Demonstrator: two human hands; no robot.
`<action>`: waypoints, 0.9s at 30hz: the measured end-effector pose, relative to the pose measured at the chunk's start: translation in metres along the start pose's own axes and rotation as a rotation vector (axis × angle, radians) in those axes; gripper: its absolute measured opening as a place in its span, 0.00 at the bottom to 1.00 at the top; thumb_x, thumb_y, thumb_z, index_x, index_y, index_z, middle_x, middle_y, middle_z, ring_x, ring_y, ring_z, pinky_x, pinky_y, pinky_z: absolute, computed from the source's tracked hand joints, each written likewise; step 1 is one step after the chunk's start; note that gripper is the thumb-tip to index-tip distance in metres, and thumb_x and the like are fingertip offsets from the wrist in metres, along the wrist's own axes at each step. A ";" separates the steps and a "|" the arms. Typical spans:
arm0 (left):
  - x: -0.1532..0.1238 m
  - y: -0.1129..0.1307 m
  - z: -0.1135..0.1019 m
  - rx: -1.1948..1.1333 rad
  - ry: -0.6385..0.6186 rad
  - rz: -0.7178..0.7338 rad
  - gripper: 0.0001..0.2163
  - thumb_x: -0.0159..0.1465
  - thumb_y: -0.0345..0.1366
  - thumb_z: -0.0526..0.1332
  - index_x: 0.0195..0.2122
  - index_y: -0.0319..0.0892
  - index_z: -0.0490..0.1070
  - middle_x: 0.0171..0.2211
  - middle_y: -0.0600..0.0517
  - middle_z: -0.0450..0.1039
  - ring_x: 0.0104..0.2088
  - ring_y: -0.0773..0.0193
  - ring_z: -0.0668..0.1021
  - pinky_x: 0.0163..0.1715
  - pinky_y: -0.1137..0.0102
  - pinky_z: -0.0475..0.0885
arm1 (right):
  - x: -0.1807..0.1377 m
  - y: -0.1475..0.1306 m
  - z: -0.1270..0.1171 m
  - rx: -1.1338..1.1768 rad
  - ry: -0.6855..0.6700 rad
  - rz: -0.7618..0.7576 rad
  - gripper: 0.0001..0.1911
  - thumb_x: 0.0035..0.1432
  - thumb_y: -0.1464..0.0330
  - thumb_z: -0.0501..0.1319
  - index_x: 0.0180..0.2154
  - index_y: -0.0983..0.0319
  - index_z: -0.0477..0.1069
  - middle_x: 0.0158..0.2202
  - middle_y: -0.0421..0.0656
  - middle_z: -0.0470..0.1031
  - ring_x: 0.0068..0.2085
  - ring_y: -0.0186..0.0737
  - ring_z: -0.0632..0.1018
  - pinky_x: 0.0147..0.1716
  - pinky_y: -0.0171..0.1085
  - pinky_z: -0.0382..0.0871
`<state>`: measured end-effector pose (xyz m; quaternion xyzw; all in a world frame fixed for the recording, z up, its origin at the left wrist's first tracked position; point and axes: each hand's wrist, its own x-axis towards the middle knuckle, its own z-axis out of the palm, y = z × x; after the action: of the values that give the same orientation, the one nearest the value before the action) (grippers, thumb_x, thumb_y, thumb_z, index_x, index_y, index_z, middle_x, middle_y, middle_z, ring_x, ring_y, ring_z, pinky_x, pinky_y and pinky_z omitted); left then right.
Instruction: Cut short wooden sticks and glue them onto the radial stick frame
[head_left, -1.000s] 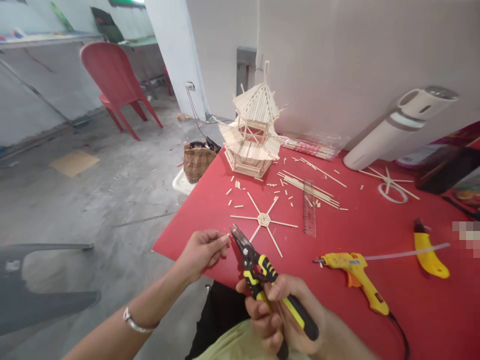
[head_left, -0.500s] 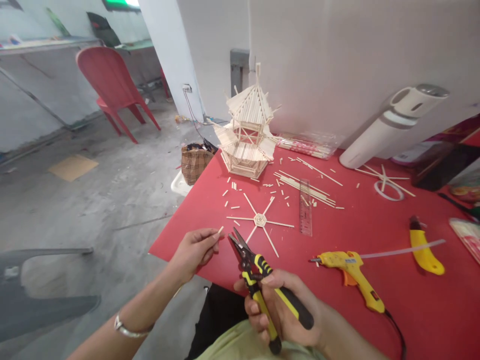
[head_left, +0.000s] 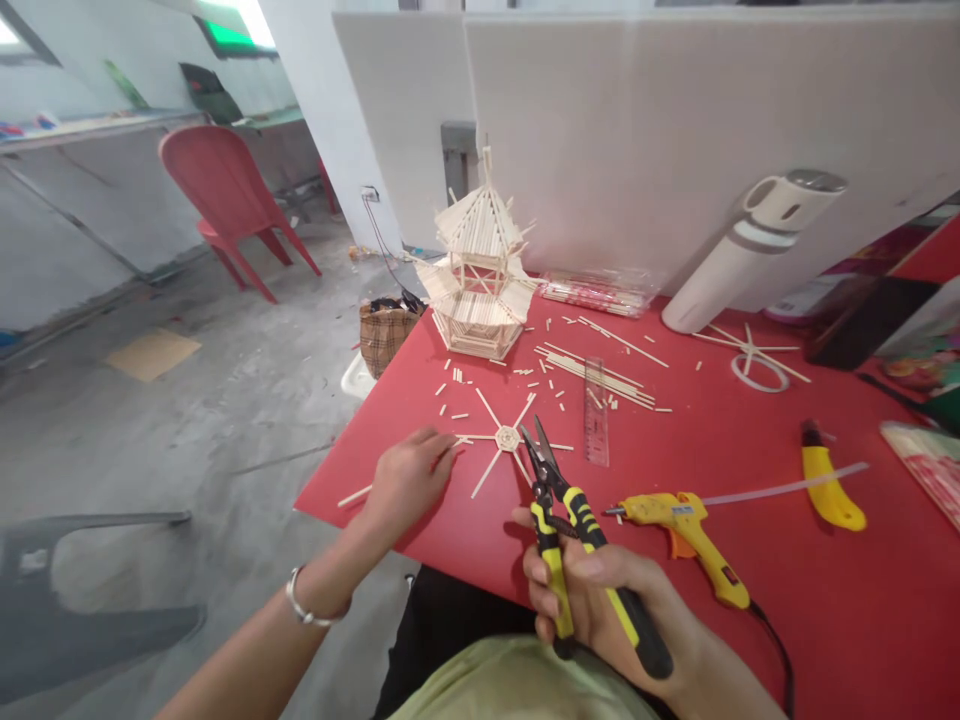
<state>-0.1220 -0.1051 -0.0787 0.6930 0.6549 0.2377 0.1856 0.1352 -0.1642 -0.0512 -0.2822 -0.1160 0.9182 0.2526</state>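
Observation:
My left hand (head_left: 411, 478) is closed on a thin wooden stick (head_left: 355, 496), whose far end passes out beyond the fingertips beside the left spoke of a six-spoked stick star (head_left: 508, 439). That star lies flat on the red table, a small hexagon at its middle. In my right hand (head_left: 600, 580) is a pair of yellow-and-black handled snips (head_left: 562, 520), blades parted and pointing away from me. The blade tips overlap the star's right side in view; whether they touch it I cannot tell. Behind stands a two-tiered stick pagoda (head_left: 480, 270).
A clear ruler (head_left: 596, 410), long sticks (head_left: 600, 378) and many cut bits lie across the red table (head_left: 525, 540). To the right are a yellow glue gun (head_left: 690, 520), a yellow-handled tool (head_left: 829, 485), a tape ring (head_left: 760, 373) and a white flask (head_left: 750, 250).
My left hand has moved right and forward with the stick, reaching the star's left spoke. The snips have shifted right and slightly forward. The view has moved a little.

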 end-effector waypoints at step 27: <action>0.020 -0.007 -0.024 -0.175 -0.180 -0.187 0.10 0.60 0.38 0.59 0.24 0.41 0.72 0.26 0.48 0.77 0.28 0.60 0.76 0.30 0.70 0.64 | 0.004 0.016 0.001 -1.444 0.540 -0.256 0.41 0.45 0.65 0.65 0.62 0.59 0.59 0.49 0.48 0.70 0.51 0.51 0.70 0.51 0.46 0.62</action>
<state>-0.1408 -0.0861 -0.0618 0.6286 0.6742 0.2124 0.3243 0.1249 -0.1760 -0.0577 -0.5747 -0.6511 0.4786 0.1297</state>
